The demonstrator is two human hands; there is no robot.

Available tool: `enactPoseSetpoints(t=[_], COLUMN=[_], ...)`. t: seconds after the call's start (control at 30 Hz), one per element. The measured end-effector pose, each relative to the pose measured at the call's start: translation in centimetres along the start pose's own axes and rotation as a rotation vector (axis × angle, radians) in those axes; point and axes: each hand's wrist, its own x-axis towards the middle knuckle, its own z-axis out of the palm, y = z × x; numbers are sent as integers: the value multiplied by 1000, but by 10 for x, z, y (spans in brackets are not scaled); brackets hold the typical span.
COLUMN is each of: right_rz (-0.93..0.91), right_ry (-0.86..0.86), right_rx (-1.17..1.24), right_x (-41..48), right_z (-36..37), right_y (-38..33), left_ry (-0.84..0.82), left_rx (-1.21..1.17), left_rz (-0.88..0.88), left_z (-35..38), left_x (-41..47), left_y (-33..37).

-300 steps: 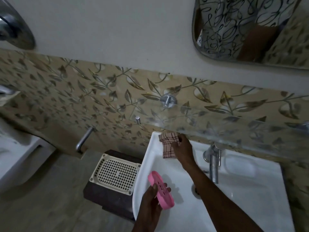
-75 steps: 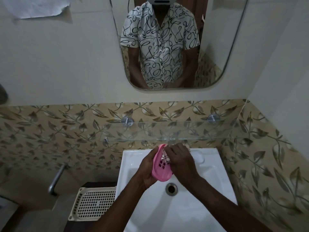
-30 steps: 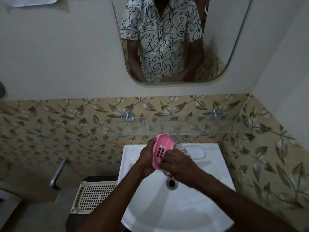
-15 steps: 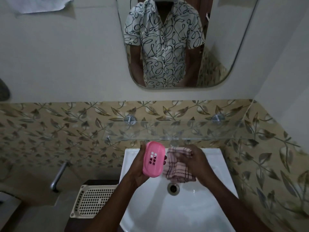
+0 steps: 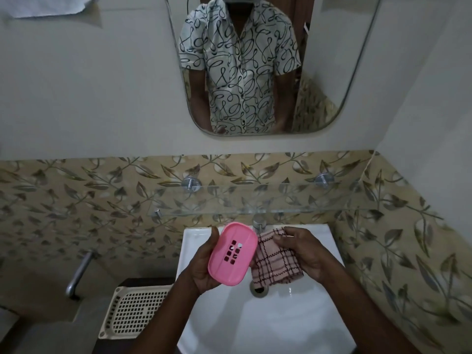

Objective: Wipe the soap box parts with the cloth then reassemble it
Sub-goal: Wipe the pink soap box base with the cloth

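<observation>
My left hand (image 5: 201,268) grips a pink soap box part (image 5: 232,254), an oval tray with a cluster of drain holes in its middle, tilted with its flat face toward me above the sink. My right hand (image 5: 304,254) holds a pink checked cloth (image 5: 275,264) just right of the tray. The cloth's left edge lies behind the tray's rim. No other soap box part is in view.
A white sink (image 5: 258,325) with a drain (image 5: 259,290) lies below my hands, its tap (image 5: 258,222) just behind them. A glass shelf (image 5: 255,200) juts out above. A cream perforated basket (image 5: 132,310) sits left of the sink. A mirror (image 5: 255,65) hangs on the wall.
The cloth has come off the tray and my right hand has drawn it to the right. My left hand has turned the tray so its flat face points at me.
</observation>
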Motion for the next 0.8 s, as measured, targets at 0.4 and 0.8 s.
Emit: enactPoseSetpoints(t=[0.4,0.8], right_rz=[53,129], right_ry=[7,411], right_rx=[160,333], right_x=[-2,-24], right_z=[-4,37], right_y=[5,80], left_ry=[111,152], left_rx=[-19,-111], left_rz=[101,96], left_z=[11,8], left_x=[4,3], left_y=[-13,-35])
